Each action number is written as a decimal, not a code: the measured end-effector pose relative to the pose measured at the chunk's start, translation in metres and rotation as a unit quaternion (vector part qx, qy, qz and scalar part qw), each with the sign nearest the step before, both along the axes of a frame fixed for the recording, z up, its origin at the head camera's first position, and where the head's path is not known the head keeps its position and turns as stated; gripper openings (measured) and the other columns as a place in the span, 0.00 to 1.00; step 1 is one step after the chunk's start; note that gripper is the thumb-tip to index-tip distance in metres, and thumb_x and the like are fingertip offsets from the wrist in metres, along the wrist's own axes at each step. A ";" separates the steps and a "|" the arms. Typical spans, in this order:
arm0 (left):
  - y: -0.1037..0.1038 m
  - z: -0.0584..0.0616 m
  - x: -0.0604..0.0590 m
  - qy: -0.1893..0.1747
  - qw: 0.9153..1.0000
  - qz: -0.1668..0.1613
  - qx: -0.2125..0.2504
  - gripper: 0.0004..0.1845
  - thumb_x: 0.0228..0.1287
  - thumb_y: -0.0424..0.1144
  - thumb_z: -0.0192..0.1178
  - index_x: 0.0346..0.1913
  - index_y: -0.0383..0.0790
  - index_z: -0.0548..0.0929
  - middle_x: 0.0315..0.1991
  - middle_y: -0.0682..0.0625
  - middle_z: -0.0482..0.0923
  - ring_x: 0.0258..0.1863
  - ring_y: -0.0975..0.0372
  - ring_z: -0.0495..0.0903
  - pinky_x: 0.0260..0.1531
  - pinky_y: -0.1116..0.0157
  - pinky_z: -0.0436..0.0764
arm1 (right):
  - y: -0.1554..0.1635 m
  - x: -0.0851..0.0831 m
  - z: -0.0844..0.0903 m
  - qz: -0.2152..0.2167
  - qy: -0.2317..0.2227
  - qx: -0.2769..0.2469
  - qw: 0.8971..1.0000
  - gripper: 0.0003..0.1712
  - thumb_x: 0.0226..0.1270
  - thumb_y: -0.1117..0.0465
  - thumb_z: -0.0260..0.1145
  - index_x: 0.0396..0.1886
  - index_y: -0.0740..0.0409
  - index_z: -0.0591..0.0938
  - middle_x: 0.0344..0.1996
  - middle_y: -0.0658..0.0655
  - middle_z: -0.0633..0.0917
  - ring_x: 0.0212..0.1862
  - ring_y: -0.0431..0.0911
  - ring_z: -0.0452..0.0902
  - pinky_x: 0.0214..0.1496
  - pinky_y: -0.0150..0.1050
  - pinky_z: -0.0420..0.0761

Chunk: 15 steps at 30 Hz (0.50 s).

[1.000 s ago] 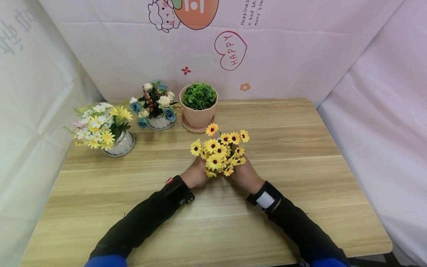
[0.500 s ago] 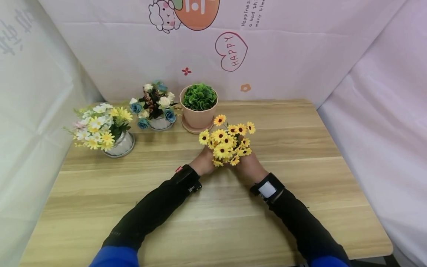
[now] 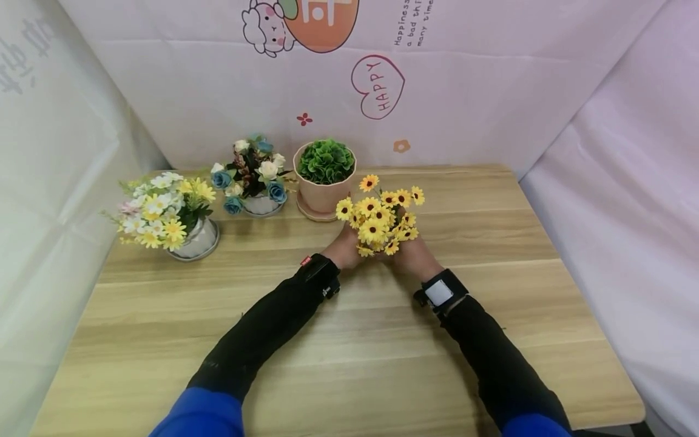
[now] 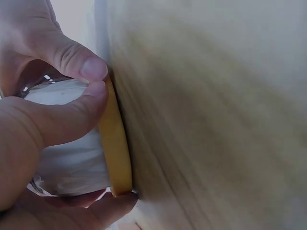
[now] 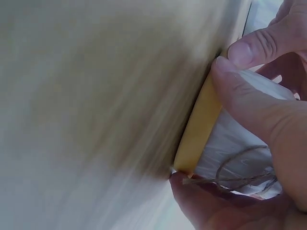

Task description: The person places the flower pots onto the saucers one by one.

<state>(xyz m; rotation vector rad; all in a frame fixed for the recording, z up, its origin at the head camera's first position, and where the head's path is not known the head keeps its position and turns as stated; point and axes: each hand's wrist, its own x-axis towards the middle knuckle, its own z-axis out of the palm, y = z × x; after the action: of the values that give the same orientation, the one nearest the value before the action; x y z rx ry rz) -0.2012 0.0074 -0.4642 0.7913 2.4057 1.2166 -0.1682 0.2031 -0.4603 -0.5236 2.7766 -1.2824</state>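
Yellow artificial daisies (image 3: pixel 377 221) with dark centres stand in a pot between my hands, right of the green plant. From above, the blooms hide the pot and most of the fingers. The left wrist view shows a whitish pot (image 4: pixel 72 165) on a yellow saucer (image 4: pixel 115 143), close to the wood. My left hand (image 3: pixel 345 247) grips one side, its thumb (image 4: pixel 76 115) along the pot and a fingertip at the saucer's edge. On the other side my right hand (image 3: pixel 416 258) grips likewise, beside a twine bow (image 5: pixel 235 177). Both thumb tips meet near the saucer.
A pink pot (image 3: pixel 322 197) with a green plant is just left of the daisies. Further left stand blue and white roses (image 3: pixel 253 176) in a grey pot, then yellow and white flowers (image 3: pixel 164 209). A printed cloth (image 3: pixel 464 109) hangs behind the wooden table (image 3: pixel 349 364).
Both hands have moved the potted daisies away from me and a little to the right, beside the pink pot. The other plants have stayed in place.
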 end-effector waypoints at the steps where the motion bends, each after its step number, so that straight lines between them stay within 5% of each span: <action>1: 0.002 -0.001 -0.002 0.059 0.998 -0.006 -0.015 0.27 0.75 0.35 0.61 0.74 0.35 0.71 0.74 0.40 0.71 0.80 0.50 0.63 0.88 0.55 0.47 | 0.001 -0.002 -0.001 -0.001 -0.002 -0.005 1.000 0.61 0.49 0.72 0.84 0.80 0.59 0.60 0.74 0.64 0.72 0.77 0.60 0.68 0.84 0.55 0.67; 2: 0.003 -0.002 -0.004 0.105 0.994 -0.008 -0.039 0.27 0.75 0.36 0.62 0.73 0.37 0.72 0.73 0.42 0.72 0.80 0.50 0.64 0.88 0.55 0.47 | 0.002 -0.004 -0.001 0.000 -0.006 -0.015 1.000 0.60 0.49 0.72 0.84 0.79 0.58 0.61 0.74 0.63 0.72 0.77 0.59 0.68 0.84 0.55 0.67; 5: 0.007 -0.002 -0.010 0.148 0.987 -0.017 -0.064 0.24 0.77 0.39 0.60 0.72 0.39 0.74 0.72 0.43 0.74 0.79 0.51 0.65 0.87 0.54 0.49 | 0.006 -0.011 -0.002 0.003 -0.033 -0.057 0.998 0.58 0.52 0.73 0.82 0.80 0.59 0.61 0.74 0.63 0.72 0.77 0.59 0.68 0.82 0.55 0.69; 14: 0.020 0.001 -0.033 0.122 0.991 0.007 -0.045 0.22 0.78 0.35 0.58 0.71 0.39 0.74 0.72 0.43 0.73 0.77 0.54 0.67 0.86 0.58 0.52 | 0.017 -0.037 0.003 -0.005 -0.039 -0.024 0.999 0.54 0.52 0.75 0.82 0.76 0.57 0.64 0.70 0.62 0.74 0.73 0.58 0.71 0.81 0.52 0.71; 15: 0.021 0.002 -0.035 0.118 0.992 0.008 -0.043 0.23 0.77 0.33 0.58 0.71 0.38 0.74 0.71 0.43 0.73 0.76 0.53 0.67 0.86 0.58 0.53 | 0.018 -0.040 0.003 -0.007 -0.067 -0.055 0.996 0.47 0.60 0.73 0.78 0.76 0.57 0.65 0.69 0.63 0.74 0.72 0.59 0.72 0.80 0.53 0.73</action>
<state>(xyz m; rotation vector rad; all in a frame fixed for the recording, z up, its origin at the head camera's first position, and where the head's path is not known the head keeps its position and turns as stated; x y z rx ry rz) -0.2367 0.0281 -0.4625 0.9373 2.6374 1.0701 -0.2084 0.2206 -0.4573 -0.4072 2.6186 -1.4232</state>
